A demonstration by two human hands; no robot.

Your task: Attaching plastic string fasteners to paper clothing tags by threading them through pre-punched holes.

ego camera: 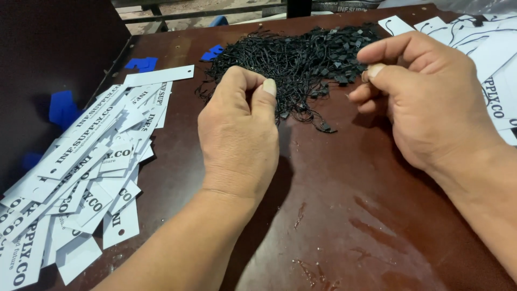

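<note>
Left hand (239, 132): fingers curled in, thumb pressed on forefinger, at the near edge of the strings; what it pinches is hidden.
Right hand (425, 102): fingers bent, thumb meeting forefinger, just beside the strings; I cannot tell if it grips one.
Strings (296, 59): black tangled pile, far middle of the counter (334, 215).
Tags (91, 167): white heap at left.
More tags (495, 64): at right.

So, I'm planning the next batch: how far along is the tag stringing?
Done: tags with strings lie at right. In hand: both hands, left and right, pinch at the black string heap. Left: a big pile of unstrung tags.
</note>
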